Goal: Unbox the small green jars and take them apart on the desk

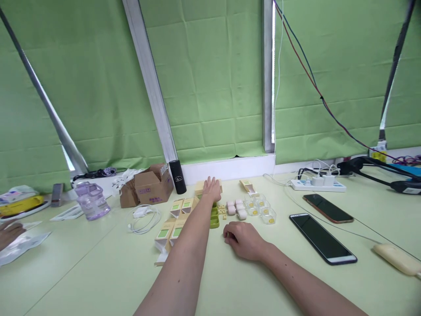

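My left hand point(212, 189) reaches forward with its fingers stretched out, lying over a kraft-coloured box point(199, 188) at the back of the group. Below its wrist a green tray point(214, 220) shows in part; my forearm hides the rest. My right hand point(245, 241) rests on the table with fingers curled in and nothing visible in them. In front of it lie small yellow pieces point(222, 211), several pale pink rounded blocks point(231, 209) and clear plastic cups point(269, 216) with yellow centres. Kraft boxes with green labels point(163, 233) stand left of my left forearm.
Two phones point(322, 239), a power strip point(318, 184) and a cream-coloured device point(397, 259) lie to the right. Leftward are a white cable point(143, 219), a cardboard box point(153, 186), a black bottle point(177, 176) and a purple jug point(92, 201). Another person's hand point(10, 233) is at the left edge.
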Tool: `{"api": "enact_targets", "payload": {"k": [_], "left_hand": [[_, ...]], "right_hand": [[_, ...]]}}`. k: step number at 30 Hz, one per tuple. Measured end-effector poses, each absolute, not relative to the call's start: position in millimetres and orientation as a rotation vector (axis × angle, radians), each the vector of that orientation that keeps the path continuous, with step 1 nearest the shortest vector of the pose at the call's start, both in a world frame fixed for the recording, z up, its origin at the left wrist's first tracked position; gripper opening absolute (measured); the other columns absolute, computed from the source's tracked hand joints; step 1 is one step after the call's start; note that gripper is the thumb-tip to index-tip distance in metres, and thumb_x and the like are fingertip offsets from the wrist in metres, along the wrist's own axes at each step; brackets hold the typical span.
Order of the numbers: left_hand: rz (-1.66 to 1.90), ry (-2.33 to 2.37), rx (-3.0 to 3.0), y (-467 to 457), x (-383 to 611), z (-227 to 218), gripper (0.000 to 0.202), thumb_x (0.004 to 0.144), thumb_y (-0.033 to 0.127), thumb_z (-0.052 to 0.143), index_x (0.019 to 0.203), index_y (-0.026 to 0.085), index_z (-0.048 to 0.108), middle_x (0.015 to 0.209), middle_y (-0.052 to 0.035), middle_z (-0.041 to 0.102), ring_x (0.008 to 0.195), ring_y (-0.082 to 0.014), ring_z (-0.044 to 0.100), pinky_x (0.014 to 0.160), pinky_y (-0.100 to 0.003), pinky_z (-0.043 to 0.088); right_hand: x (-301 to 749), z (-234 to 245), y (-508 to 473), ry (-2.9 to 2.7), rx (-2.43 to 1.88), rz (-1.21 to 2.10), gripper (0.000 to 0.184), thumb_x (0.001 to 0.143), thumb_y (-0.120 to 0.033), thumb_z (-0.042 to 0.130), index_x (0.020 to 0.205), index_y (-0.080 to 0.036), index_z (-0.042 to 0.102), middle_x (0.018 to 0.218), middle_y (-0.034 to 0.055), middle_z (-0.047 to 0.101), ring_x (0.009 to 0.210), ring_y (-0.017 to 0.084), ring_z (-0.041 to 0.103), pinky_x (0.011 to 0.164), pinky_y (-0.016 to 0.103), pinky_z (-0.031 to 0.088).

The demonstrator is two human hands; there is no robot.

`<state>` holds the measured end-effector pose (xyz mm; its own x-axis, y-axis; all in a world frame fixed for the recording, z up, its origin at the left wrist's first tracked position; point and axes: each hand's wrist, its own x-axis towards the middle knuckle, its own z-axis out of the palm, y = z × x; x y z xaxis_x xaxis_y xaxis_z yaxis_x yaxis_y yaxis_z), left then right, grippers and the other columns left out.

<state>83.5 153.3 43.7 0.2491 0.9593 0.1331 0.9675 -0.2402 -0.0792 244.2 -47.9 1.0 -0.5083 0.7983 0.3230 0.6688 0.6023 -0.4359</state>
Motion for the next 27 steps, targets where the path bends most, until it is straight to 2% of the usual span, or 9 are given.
{"api": "enact_targets", "payload": {"k": [4, 9, 13, 21, 27], "left_hand": [[-0.121, -1.777, -2.356, 153.2, 82.5, 40.1, 0.068, 0.084, 0.013, 0.057, 0.147, 0.015, 0.034, 0.163, -0.0166, 0.031, 0.155, -0.0337, 0.012, 0.126, -0.050, 0.008], [-0.176, -1.720, -2.301, 155.5, 85.4, 37.6, 0.055, 0.081, 0.007, 0.058, 0.134, 0.016, 0.046, 0.142, -0.0177, 0.050, 0.140, -0.0338, 0.034, 0.116, -0.050, 0.024], [-0.212, -1.674, -2.266, 156.8, 87.4, 36.7, 0.050, 0.080, 0.007, 0.059, 0.128, 0.018, 0.050, 0.135, -0.0167, 0.052, 0.132, -0.0331, 0.039, 0.112, -0.049, 0.027], [-0.377, -1.639, -2.221, 150.4, 92.2, 38.7, 0.046, 0.084, 0.004, 0.053, 0.128, 0.016, 0.047, 0.127, -0.0179, 0.056, 0.124, -0.0328, 0.043, 0.107, -0.050, 0.026], [-0.531, -1.576, -2.273, 136.0, 93.0, 52.6, 0.050, 0.074, -0.001, 0.058, 0.119, 0.018, 0.045, 0.119, -0.0146, 0.057, 0.118, -0.0314, 0.045, 0.105, -0.047, 0.029]], "right_hand": [[243.5, 0.6, -47.8, -2.341, -1.162, 0.349, 0.016, 0.085, -0.014, 0.059, 0.094, -0.023, 0.069, 0.095, 0.0016, 0.075, 0.082, 0.017, 0.064, 0.068, 0.026, 0.034], [243.4, 0.8, -47.7, -2.366, -1.169, 0.336, 0.016, 0.086, -0.014, 0.059, 0.095, -0.023, 0.068, 0.096, 0.0014, 0.075, 0.084, 0.017, 0.065, 0.068, 0.026, 0.034], [243.7, -0.3, -46.9, -2.362, -1.155, 0.320, 0.016, 0.086, -0.014, 0.058, 0.095, -0.023, 0.068, 0.096, 0.0007, 0.075, 0.082, 0.017, 0.065, 0.067, 0.026, 0.033], [243.9, 0.4, -48.0, -2.345, -1.145, 0.342, 0.017, 0.085, -0.015, 0.059, 0.096, -0.022, 0.069, 0.095, 0.0031, 0.075, 0.084, 0.018, 0.066, 0.068, 0.027, 0.034], [244.1, 1.2, -48.0, -2.334, -1.135, 0.345, 0.017, 0.085, -0.016, 0.059, 0.095, -0.023, 0.070, 0.096, 0.0032, 0.075, 0.084, 0.019, 0.066, 0.068, 0.027, 0.034]]}}
